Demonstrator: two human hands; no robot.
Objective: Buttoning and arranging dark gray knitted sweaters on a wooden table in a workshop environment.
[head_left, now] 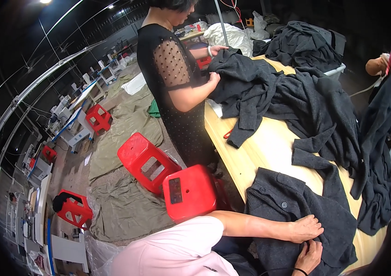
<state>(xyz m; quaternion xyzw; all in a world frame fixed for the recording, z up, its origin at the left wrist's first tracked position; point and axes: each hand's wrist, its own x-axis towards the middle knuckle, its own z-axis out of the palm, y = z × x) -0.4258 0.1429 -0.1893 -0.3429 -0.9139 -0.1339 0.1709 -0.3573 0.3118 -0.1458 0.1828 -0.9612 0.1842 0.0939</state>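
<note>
A dark grey button-front coat [283, 193] lies spread on the wooden table near me, its large round buttons [284, 204] showing. My left hand [306, 229] reaches across from the left, fingers curled down and closed on the coat's cloth. Just below it, my right hand [309, 258], with a black band at the wrist, pinches the same coat. The two hands are close together, and the cloth between their fingertips is mostly hidden. One grey sleeve [317, 158] stretches over the table above the coat.
Across the table [262, 147] a co-worker in a black dress [177, 92] handles another dark grey garment [246, 83]. More garments [303, 43] fill a bin at the far right. A red-handled item [228, 133] lies by the edge. Red stools [188, 193] stand left.
</note>
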